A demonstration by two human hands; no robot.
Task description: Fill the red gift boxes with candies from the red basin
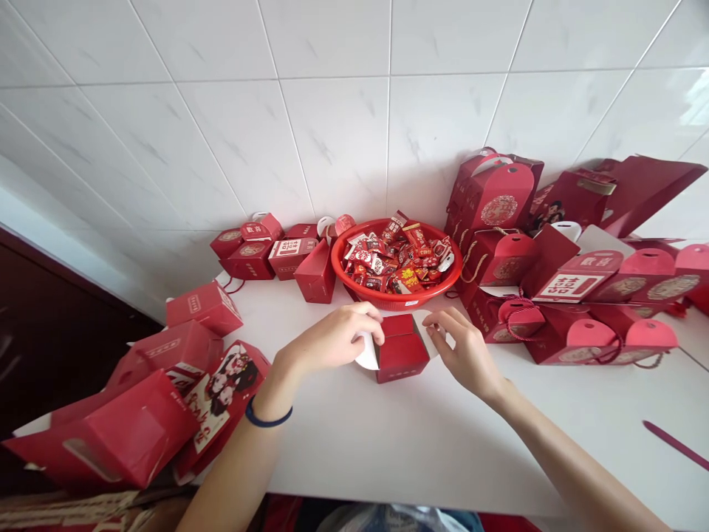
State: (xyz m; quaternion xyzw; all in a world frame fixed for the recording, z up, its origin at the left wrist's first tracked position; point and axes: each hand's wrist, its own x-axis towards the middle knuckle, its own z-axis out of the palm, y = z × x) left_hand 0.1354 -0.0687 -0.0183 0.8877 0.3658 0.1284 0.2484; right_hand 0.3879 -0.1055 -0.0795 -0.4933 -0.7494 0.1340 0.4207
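A small red cardboard gift box (402, 355) stands on the white tabletop in front of me, its two end flaps spread outward with their white insides showing. At its left, my left hand (344, 334) has curled fingers closed on the left flap and top edge. My right hand (461, 347) pinches the flap on the other side between thumb and fingers. Just behind the box sits a red plastic basket (399, 301) heaped with red-wrapped candies (407, 258).
Several red gift boxes (252, 258) stand at the back left, and larger ones (127, 428) fill the near left. More boxes (576, 277) and bags are stacked at right. A dark red strip (676, 445) lies at the right edge. White tiles (332, 148) wall off the back.
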